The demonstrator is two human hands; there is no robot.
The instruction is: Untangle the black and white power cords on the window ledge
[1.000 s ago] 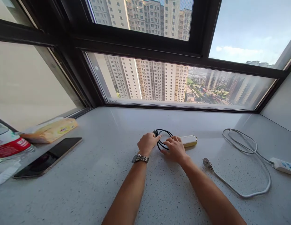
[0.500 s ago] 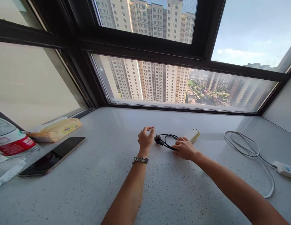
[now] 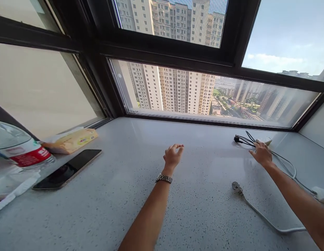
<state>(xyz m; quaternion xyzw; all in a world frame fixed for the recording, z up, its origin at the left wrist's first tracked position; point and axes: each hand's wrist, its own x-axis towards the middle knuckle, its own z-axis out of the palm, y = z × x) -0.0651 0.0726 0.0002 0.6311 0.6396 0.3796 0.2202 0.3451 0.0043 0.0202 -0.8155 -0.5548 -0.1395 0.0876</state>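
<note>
My right hand (image 3: 261, 153) reaches far to the right and grips the near end of a small cream-yellow power strip (image 3: 264, 140) lying on the speckled white counter (image 3: 198, 209). Its coiled black cord (image 3: 245, 139) with a black plug lies just left of the fingers. The strip sits on the loop of a white cable (image 3: 286, 163). My left hand (image 3: 173, 155), with a metal watch (image 3: 164, 178) on the wrist, hovers open over the middle of the counter and holds nothing.
The white cable's plug (image 3: 236, 186) lies on the counter, its lead running to a white power strip (image 3: 321, 194) at the right edge. A phone (image 3: 68, 169), a tissue pack (image 3: 71, 139) and a water bottle (image 3: 18, 150) lie on the left. Black-framed windows stand behind.
My right hand has carried the small strip and its black cord from the counter's middle to the far right, onto the white cable loop. My left hand let go of the cord and opened.
</note>
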